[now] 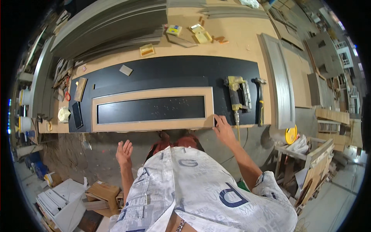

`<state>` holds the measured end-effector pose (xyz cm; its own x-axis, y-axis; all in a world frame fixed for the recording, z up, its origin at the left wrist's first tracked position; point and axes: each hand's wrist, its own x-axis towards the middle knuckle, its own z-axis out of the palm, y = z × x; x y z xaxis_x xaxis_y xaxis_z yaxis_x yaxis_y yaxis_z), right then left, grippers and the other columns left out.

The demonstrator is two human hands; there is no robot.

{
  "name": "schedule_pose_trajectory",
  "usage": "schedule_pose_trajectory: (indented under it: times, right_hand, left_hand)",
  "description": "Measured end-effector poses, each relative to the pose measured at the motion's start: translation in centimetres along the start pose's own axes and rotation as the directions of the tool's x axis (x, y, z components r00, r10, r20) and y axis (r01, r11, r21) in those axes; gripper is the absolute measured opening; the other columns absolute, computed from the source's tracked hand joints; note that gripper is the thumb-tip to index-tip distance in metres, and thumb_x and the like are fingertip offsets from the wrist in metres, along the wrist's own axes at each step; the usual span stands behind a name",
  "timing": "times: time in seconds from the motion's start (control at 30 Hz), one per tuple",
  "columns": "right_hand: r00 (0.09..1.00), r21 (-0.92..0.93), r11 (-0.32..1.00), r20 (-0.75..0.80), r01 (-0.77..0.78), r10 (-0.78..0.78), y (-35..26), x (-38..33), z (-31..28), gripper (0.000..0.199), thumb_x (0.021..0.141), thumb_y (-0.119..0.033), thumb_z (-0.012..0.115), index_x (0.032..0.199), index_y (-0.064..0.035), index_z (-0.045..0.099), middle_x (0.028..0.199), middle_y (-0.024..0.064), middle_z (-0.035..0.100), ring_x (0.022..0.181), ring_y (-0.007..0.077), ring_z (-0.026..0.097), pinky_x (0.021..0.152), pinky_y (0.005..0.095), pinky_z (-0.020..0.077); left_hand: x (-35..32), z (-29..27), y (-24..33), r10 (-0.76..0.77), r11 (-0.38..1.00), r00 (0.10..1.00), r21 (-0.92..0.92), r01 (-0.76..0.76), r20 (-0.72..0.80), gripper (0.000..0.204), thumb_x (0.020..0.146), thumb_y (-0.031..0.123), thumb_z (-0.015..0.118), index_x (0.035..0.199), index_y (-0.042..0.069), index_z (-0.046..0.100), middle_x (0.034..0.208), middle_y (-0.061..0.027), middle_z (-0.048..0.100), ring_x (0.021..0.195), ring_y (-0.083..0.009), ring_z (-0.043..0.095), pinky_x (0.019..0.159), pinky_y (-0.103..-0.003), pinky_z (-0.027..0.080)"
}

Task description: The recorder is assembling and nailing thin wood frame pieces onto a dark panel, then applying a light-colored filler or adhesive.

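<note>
A long rectangular wooden frame (154,92) with pale tan rails and a grey inner edge lies flat on a black panel (170,69) on the workbench. Through its opening the black surface shows, dotted with pale specks. My right hand (223,128) is at the frame's near right corner, its fingers curled against the end. My left hand (124,152) is in the air in front of the bench's near edge, to the left, palm turned up and fingers stretched out, holding nothing. A nail gun (236,94) and a hammer (261,100) lie to the right of the frame.
Grey strips (116,34) are stacked at the back left. Small yellow boxes (203,36) stand behind the panel. A phone (77,115) and a wood block (80,89) lie left of the frame. A grey framed door (280,85) lies right. The nail gun's hose (239,133) hangs down.
</note>
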<state>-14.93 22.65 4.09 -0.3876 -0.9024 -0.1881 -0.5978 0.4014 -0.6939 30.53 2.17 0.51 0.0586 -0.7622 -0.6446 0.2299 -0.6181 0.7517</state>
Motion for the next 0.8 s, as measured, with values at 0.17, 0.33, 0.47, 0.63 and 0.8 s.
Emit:
schedule_pose_trajectory:
  times: [0.17, 0.33, 0.47, 0.63, 0.8]
  right_hand:
    - [0.995, -0.022, 0.996, -0.047, -0.09, 0.089, 1.4, -1.0, 0.5, 0.054, 0.083, -0.005, 0.066, 0.133, -0.0018, 0.045, 0.113, 0.0179, 0.05, 0.091, 0.0342, 0.063, 0.079, 0.0435, 0.0515]
    - [0.994, -0.19, 0.977, -0.076, -0.096, 0.083, 2.7, -1.8, 0.7, 0.049, 0.085, -0.011, 0.065, 0.131, -0.0056, 0.047, 0.115, 0.0168, 0.051, 0.091, 0.0389, 0.062, 0.076, 0.0475, 0.0519]
    - [0.967, -0.171, 0.97, -0.213, -0.175, 0.137, 3.0, -3.0, 0.1, 0.031, 0.088, -0.014, 0.061, 0.118, -0.0086, 0.056, 0.1, 0.0176, 0.064, 0.083, 0.0408, 0.064, 0.07, 0.0494, 0.0523]
    - [0.877, -0.083, 0.951, -0.416, -0.299, 0.24, 4.9, -4.7, -1.6, 0.014, 0.087, -0.009, 0.061, 0.1, -0.0046, 0.065, 0.09, 0.0165, 0.068, 0.078, 0.0357, 0.066, 0.068, 0.042, 0.0522]
    - [0.526, -0.051, 0.885, -0.819, -0.463, 0.228, 11.0, -4.7, -8.1, 0.01, 0.087, -0.01, 0.061, 0.096, -0.0031, 0.06, 0.096, 0.0181, 0.063, 0.09, 0.0392, 0.061, 0.076, 0.0449, 0.0484]
  left_hand:
    - [-0.4, 0.5, -0.7, -0.006, 0.989, 0.999, 0.147, 0.0, 0.043, 0.06, 0.1, 0.038, 0.051, 0.141, -0.004, 0.04, 0.128, -0.0257, 0.059, 0.112, -0.0301, 0.063, 0.094, -0.036, 0.052]
    - [-0.7, 0.5, -1.4, 0.01, 0.981, 0.998, 0.194, -0.022, 0.06, 0.059, 0.097, 0.039, 0.056, 0.138, -0.002, 0.044, 0.124, -0.0247, 0.062, 0.107, -0.0285, 0.065, 0.091, -0.036, 0.053]
    - [-1.1, 0.2, -1.9, 0.044, 0.966, 0.999, 0.253, -0.049, 0.024, 0.059, 0.095, 0.039, 0.062, 0.136, -0.001, 0.047, 0.121, -0.0239, 0.063, 0.104, -0.0279, 0.066, 0.087, -0.033, 0.055]
    - [-0.4, -1.1, -3.9, 0.003, 0.975, 0.998, 0.221, -0.017, 0.063, 0.06, 0.094, 0.039, 0.062, 0.136, -0.002, 0.046, 0.12, -0.0239, 0.063, 0.104, -0.0269, 0.066, 0.084, -0.032, 0.055]
    - [-2.9, 1.3, -3.5, 0.018, 0.924, 0.993, 0.377, -0.06, 0.114, 0.063, 0.093, 0.043, 0.063, 0.135, -0.002, 0.047, 0.118, -0.0203, 0.063, 0.101, -0.0237, 0.065, 0.09, -0.035, 0.051]
